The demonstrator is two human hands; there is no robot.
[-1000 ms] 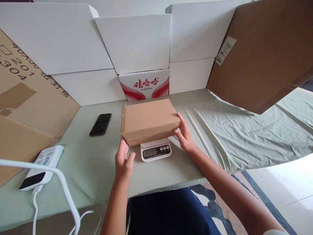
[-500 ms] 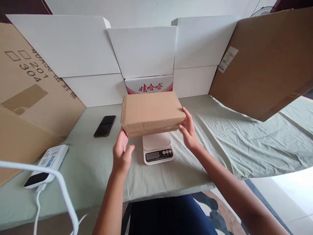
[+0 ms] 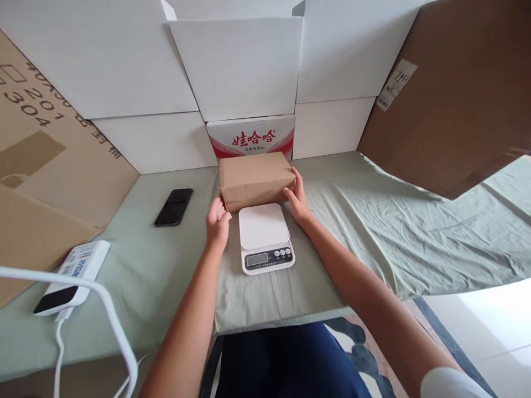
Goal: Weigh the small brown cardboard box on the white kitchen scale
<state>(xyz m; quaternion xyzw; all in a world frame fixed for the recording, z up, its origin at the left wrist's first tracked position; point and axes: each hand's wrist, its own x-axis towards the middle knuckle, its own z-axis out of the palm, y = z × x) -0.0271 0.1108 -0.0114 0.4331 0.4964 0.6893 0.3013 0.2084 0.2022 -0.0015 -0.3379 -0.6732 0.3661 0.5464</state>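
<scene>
Cardboard box closed, contents hidden, behind bare white scale on worktop, left hand and right hand clamped on its ends

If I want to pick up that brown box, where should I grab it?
Probably hold the brown box by its two short ends, one hand coming in from each side. It lies flat and is wider than it is tall, so one hand would not easily span it. The left hand and right hand already sit at those ends, behind the white scale.
</scene>
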